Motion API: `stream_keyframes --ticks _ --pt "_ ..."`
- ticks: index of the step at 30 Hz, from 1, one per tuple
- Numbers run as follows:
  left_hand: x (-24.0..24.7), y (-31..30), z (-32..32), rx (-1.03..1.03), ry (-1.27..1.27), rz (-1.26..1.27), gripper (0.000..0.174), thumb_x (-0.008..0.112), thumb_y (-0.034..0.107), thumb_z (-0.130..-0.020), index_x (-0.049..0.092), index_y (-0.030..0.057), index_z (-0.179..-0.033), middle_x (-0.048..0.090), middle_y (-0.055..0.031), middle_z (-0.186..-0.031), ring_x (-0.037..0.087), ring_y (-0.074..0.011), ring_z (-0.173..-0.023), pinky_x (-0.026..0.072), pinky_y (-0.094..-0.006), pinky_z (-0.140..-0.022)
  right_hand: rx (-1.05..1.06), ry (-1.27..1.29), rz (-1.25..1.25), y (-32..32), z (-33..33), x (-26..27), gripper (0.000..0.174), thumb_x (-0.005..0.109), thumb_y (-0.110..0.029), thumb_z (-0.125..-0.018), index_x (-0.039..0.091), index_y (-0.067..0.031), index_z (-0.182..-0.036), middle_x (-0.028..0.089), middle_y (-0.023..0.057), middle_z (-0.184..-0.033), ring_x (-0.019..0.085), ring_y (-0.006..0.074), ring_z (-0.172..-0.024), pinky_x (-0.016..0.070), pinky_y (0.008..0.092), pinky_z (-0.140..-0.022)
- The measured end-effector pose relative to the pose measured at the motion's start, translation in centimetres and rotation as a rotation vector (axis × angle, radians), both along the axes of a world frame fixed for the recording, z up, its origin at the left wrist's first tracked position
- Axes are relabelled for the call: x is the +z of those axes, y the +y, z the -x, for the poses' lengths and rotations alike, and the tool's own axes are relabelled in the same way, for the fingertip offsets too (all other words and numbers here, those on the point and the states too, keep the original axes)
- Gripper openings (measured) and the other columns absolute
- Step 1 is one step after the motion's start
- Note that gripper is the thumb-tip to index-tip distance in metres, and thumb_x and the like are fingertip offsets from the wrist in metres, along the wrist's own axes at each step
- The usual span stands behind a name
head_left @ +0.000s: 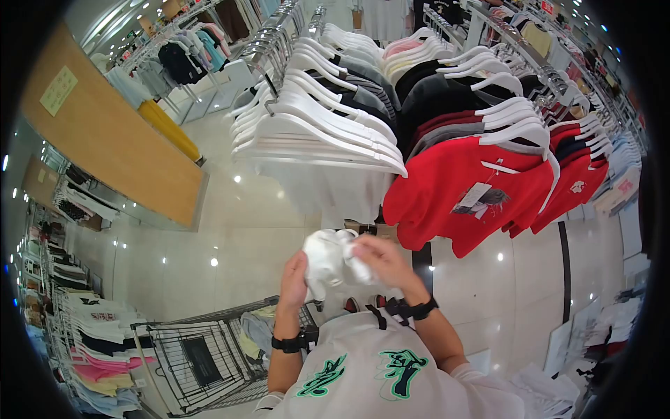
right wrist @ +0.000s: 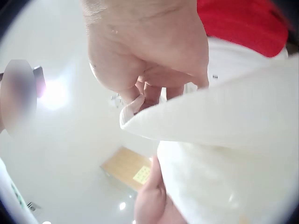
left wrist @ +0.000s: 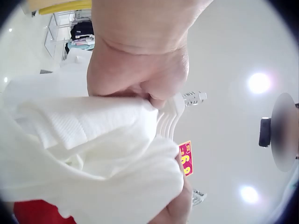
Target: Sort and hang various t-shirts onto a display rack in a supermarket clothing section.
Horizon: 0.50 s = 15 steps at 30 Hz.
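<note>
A bunched white garment (head_left: pixel 326 258) is held up between both hands in front of the torso. The left hand (head_left: pixel 294 279) grips its left side; in the left wrist view that hand (left wrist: pixel 138 70) has its fingers hidden behind the folded ribbed cloth (left wrist: pixel 70 126). On the other side the right hand (head_left: pixel 382 262) pinches the cloth, somewhat blurred. The right wrist view shows the right hand (right wrist: pixel 149 51) with thumb and fingers closed on the edge of the white fabric (right wrist: pixel 224 112).
White hangers (head_left: pixel 314 133) with white garments hang on the rack just ahead, beside red shirts (head_left: pixel 474 188). A wire cart (head_left: pixel 202 363) holding some clothes stands at the lower left. A wooden panel (head_left: pixel 112 133) rises at the upper left.
</note>
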<state>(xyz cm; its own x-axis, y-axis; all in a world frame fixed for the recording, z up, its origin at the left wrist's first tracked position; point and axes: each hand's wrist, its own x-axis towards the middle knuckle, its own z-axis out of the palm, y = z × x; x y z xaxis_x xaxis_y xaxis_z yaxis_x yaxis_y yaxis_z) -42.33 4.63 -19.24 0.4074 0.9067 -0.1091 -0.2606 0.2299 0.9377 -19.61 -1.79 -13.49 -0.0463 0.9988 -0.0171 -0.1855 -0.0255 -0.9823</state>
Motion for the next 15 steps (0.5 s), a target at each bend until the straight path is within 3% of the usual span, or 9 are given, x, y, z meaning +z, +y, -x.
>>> stream_keyframes --ticks 1,2,3,5,6,8,10,12,15 --pt "-0.3 -0.2 -0.4 -0.107 -0.001 -0.085 0.043 0.046 0.033 -0.107 0.055 -0.0008 -0.131 0.063 -0.0051 -0.118 0.055 -0.0110 -0.109 0.0433 -0.0271 -0.095 -0.001 -0.083 -0.154 0.5 1.8 -1.5 0.021 0.060 -0.022 -0.101 0.066 -0.0044 -0.109 0.061 -0.0028 -0.080 0.051 0.0054 -0.067 0.0427 0.0247 -0.059" --pt "0.0 -0.3 -0.7 -0.155 0.000 -0.076 0.043 0.058 0.026 -0.102 0.050 0.0012 -0.136 0.058 -0.0058 -0.126 0.052 -0.0112 -0.116 0.0412 -0.0293 -0.101 -0.038 -0.291 -0.296 0.8 2.6 -1.6 0.022 0.060 -0.022 -0.100 0.066 -0.0033 -0.111 0.062 0.0003 -0.081 0.053 0.0081 -0.070 0.0443 0.0267 -0.063" --pt "0.4 -0.4 -0.8 -0.157 -0.002 -0.077 0.043 0.058 0.026 -0.102 0.050 0.0012 -0.136 0.058 -0.0058 -0.126 0.052 -0.0112 -0.116 0.0412 -0.0293 -0.101 -0.071 -0.501 -0.437 1.0 2.9 -1.5 0.023 0.060 -0.021 -0.100 0.066 -0.0022 -0.112 0.063 0.0033 -0.082 0.056 0.0107 -0.072 0.0459 0.0286 -0.066" --pt "1.7 -0.9 -0.8 -0.250 0.057 -0.261 0.058 0.075 0.015 -0.088 0.048 0.0025 -0.138 0.058 -0.0050 -0.126 0.053 -0.0118 -0.114 0.0425 -0.0307 -0.100 -0.029 -0.357 -0.341 0.8 3.1 -1.5 0.024 0.060 -0.021 -0.100 0.066 -0.0019 -0.113 0.064 0.0057 -0.083 0.057 0.0121 -0.073 0.0464 0.0290 -0.068" --pt "2.4 -1.1 -0.9 -0.250 0.057 -0.263 0.058 0.075 0.015 -0.088 0.048 0.0025 -0.138 0.058 -0.0050 -0.126 0.053 -0.0118 -0.114 0.0425 -0.0307 -0.100 0.013 -0.210 -0.243 0.7 3.0 -1.5 0.024 0.059 -0.020 -0.099 0.066 -0.0016 -0.114 0.065 0.0081 -0.084 0.058 0.0134 -0.074 0.0469 0.0293 -0.070" --pt "3.5 -1.4 -1.2 -0.261 0.320 -0.342 0.067 0.083 0.007 -0.075 0.052 0.0025 -0.134 0.062 -0.0050 -0.119 0.056 -0.0127 -0.109 0.0454 -0.0311 -0.096 0.093 -0.273 -0.165 0.8 2.4 -1.9 0.024 0.059 -0.019 -0.099 0.066 -0.0011 -0.115 0.067 0.0076 -0.085 0.059 0.0131 -0.075 0.0474 0.0290 -0.071" --pt "2.9 -1.4 -0.9 -0.301 0.401 -0.375 0.062 0.083 0.008 -0.076 0.054 0.0016 -0.131 0.063 -0.0057 -0.115 0.057 -0.0133 -0.106 0.0471 -0.0310 -0.093 0.173 -0.337 -0.092 0.9 1.7 -1.9 0.025 0.059 -0.018 -0.099 0.066 -0.0007 -0.115 0.069 0.0071 -0.085 0.059 0.0127 -0.075 0.0478 0.0288 -0.071" --pt "2.2 -1.4 0.0 -0.339 0.481 -0.412 0.058 0.084 0.009 -0.077 0.056 0.0007 -0.128 0.065 -0.0063 -0.111 0.059 -0.0138 -0.102 0.0489 -0.0310 -0.090 0.265 -0.095 -0.140 1.1 1.0 -1.5 0.025 0.059 -0.017 -0.099 0.065 0.0001 -0.116 0.071 0.0060 -0.083 0.063 0.0128 -0.074 0.0495 0.0284 -0.069" --pt "0.7 -1.6 4.8 -0.233 0.491 -0.100 0.045 0.080 0.006 -0.081 0.060 -0.0005 -0.121 0.066 -0.0053 -0.106 0.062 -0.0137 -0.095 0.0516 -0.0288 -0.085 0.247 -0.183 -0.200 1.3 -2.2 -0.6 0.024 0.059 -0.017 -0.099 0.066 0.0012 -0.114 0.072 0.0051 -0.082 0.068 0.0135 -0.074 0.0517 0.0274 -0.068"
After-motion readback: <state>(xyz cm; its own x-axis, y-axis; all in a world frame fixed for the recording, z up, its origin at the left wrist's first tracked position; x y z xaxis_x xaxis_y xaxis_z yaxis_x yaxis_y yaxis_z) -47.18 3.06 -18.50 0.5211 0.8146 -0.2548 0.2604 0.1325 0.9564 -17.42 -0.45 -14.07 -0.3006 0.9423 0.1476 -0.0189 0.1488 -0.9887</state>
